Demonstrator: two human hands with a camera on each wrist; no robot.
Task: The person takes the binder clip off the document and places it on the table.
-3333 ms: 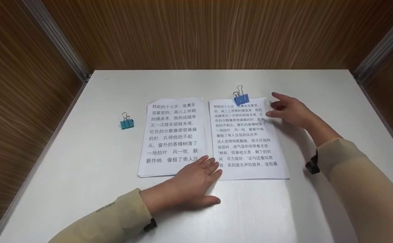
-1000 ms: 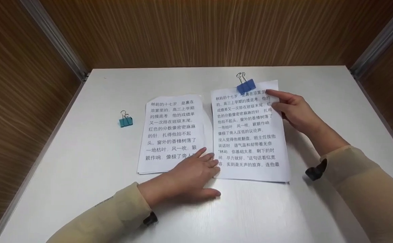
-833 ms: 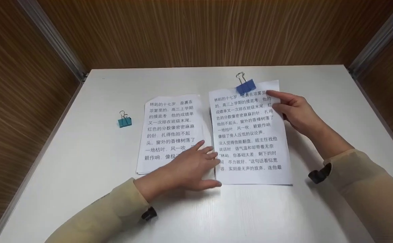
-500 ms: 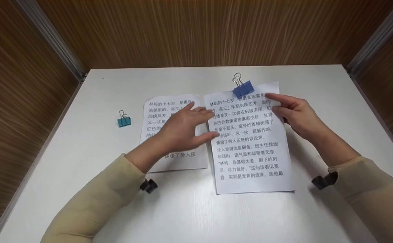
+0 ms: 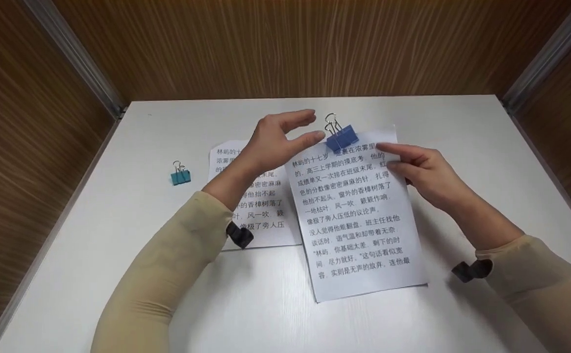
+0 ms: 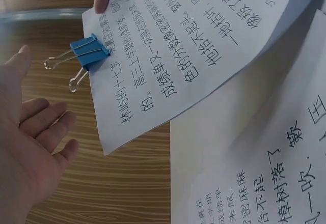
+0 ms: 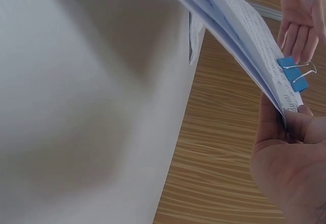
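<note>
My right hand (image 5: 425, 174) pinches the upper right edge of a stack of printed sheets (image 5: 351, 220), which is lifted and tilted off the table. A blue binder clip (image 5: 342, 139) bites the stack's top edge, its wire handles pointing up and left. Just left of those handles is my left hand (image 5: 280, 139), fingers extended and thumb apart, holding nothing. In the left wrist view a gap shows between the left hand (image 6: 35, 137) and the clip (image 6: 90, 51). The right wrist view shows several layers of paper between the right hand's (image 7: 290, 168) thumb and fingers.
A second printed stack (image 5: 265, 230) lies on the white table (image 5: 265, 314), partly covered by my left arm and the lifted stack. Farther left stands a teal binder clip (image 5: 181, 175). Wood-grain panels (image 5: 285, 49) enclose the table's back and sides.
My right hand has taken hold of the clipped stack, raised it and tilted it leftward. My left hand has left the papers' lower edges and moved up beside the blue clip.
</note>
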